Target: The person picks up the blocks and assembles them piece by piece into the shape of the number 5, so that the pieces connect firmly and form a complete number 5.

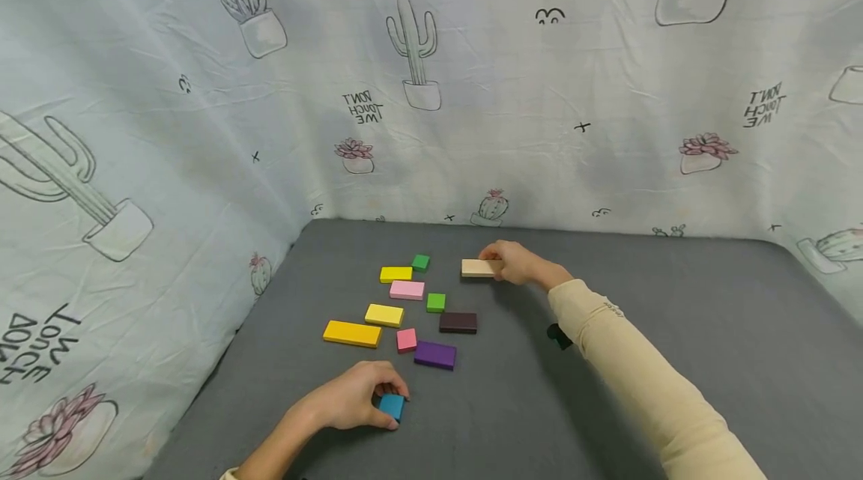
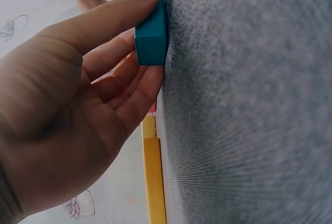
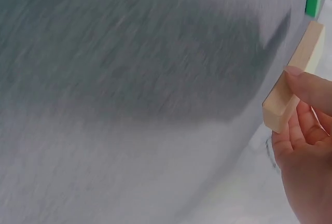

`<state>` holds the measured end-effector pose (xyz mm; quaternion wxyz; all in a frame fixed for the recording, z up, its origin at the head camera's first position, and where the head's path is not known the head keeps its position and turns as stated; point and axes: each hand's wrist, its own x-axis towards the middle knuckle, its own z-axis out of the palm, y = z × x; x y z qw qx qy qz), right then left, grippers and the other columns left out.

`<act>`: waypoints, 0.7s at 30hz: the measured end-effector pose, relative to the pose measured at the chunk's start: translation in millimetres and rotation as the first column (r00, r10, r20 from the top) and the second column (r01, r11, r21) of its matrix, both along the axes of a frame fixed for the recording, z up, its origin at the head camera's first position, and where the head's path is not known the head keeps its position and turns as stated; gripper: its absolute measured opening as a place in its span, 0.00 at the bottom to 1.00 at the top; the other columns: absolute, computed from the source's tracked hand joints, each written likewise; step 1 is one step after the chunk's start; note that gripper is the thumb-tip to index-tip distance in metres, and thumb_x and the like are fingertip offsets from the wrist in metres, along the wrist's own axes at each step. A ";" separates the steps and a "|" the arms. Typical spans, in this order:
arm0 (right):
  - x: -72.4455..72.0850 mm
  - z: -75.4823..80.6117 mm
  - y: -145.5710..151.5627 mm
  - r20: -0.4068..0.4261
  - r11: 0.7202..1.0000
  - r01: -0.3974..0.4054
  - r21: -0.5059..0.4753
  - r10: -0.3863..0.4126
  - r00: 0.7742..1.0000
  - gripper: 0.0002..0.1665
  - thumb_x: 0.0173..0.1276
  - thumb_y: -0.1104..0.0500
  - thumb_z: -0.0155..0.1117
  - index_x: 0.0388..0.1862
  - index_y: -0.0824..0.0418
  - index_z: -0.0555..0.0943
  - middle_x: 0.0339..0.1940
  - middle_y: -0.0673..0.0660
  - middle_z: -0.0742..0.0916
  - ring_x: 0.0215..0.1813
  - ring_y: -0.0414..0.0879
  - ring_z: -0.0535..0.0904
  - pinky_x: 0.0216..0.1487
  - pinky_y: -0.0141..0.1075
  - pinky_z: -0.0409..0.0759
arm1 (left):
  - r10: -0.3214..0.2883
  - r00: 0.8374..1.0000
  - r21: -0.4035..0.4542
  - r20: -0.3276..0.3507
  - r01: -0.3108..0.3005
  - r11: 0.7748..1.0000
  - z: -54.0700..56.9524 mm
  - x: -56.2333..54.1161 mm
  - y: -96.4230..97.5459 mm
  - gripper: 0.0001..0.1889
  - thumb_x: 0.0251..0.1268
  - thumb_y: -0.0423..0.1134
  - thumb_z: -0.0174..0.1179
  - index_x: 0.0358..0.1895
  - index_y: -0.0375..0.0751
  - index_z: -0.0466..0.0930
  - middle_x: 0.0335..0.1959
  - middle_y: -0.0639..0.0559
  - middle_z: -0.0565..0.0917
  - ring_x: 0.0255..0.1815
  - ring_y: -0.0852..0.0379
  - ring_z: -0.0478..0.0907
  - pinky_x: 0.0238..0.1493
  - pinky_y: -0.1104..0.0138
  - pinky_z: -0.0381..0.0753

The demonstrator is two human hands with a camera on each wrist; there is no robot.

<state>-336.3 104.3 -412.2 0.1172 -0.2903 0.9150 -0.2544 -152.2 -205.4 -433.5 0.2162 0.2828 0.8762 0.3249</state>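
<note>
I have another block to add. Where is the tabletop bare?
The grey tabletop is bare right of the right sleeve, and between that sleeve and the blue block. It's crowded from the orange-yellow block to the dark brown block.

"DON'T TOUCH ME" stood reversed three times on the hanging cloth (image 1: 472,150): above the far edge of the table (image 1: 674,300) near its left corner, above its far right corner, and beyond its left edge. Tiny lettering (image 1: 613,306) on the right sleeve (image 1: 647,375) was too small for me.
</note>
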 end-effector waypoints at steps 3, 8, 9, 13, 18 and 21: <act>-0.3 3.6 14.2 -0.008 1.000 0.007 0.006 -0.007 1.000 0.24 0.60 0.75 0.63 0.57 0.70 0.75 0.53 0.66 0.78 0.55 0.59 0.73 0.55 0.50 0.71 | 0.008 1.000 -0.009 0.003 -0.008 1.000 -0.4 0.2 0.3 0.14 0.52 0.41 0.73 0.42 0.51 0.81 0.36 0.68 0.75 0.38 0.66 0.70 0.42 0.69 0.74; -1.4 2.6 37.6 0.003 0.999 0.029 0.016 -0.029 1.000 0.24 0.59 0.75 0.65 0.56 0.71 0.76 0.52 0.67 0.79 0.54 0.60 0.74 0.54 0.50 0.72 | 0.007 1.000 -0.013 0.007 -0.007 1.000 0.4 0.4 1.4 0.14 0.52 0.41 0.73 0.42 0.51 0.81 0.36 0.67 0.75 0.39 0.65 0.70 0.42 0.69 0.74; -1.7 2.0 41.9 0.012 0.999 0.037 0.014 -0.037 0.999 0.24 0.59 0.75 0.65 0.56 0.71 0.76 0.52 0.67 0.79 0.54 0.59 0.74 0.54 0.50 0.72 | 0.006 1.000 -0.012 0.007 -0.006 1.000 0.5 0.3 1.4 0.14 0.52 0.41 0.73 0.42 0.51 0.81 0.36 0.67 0.75 0.39 0.65 0.70 0.42 0.69 0.74; -3.0 -1.2 58.9 0.038 0.998 0.053 0.018 -0.054 0.998 0.24 0.58 0.75 0.65 0.56 0.71 0.76 0.53 0.68 0.79 0.53 0.60 0.74 0.53 0.50 0.72 | 0.009 1.000 -0.016 0.014 -0.009 1.000 0.7 -0.8 1.9 0.14 0.53 0.42 0.72 0.42 0.51 0.81 0.36 0.67 0.75 0.39 0.65 0.70 0.43 0.69 0.74; -5.6 -7.0 77.6 0.056 0.998 0.065 0.018 -0.066 0.996 0.24 0.58 0.74 0.66 0.54 0.71 0.77 0.52 0.68 0.80 0.53 0.60 0.75 0.53 0.51 0.72 | 0.017 0.999 -0.020 0.030 -0.017 1.000 1.4 -0.6 3.3 0.14 0.53 0.42 0.72 0.42 0.51 0.81 0.36 0.67 0.75 0.38 0.64 0.70 0.42 0.69 0.74; -5.2 -8.9 86.6 0.068 0.997 0.079 0.012 -0.079 0.995 0.24 0.58 0.74 0.66 0.55 0.71 0.77 0.52 0.68 0.80 0.53 0.59 0.75 0.53 0.51 0.72 | 0.016 0.999 -0.011 0.029 -0.016 1.000 1.8 0.1 3.4 0.14 0.53 0.42 0.72 0.42 0.51 0.81 0.36 0.67 0.75 0.38 0.65 0.70 0.42 0.69 0.74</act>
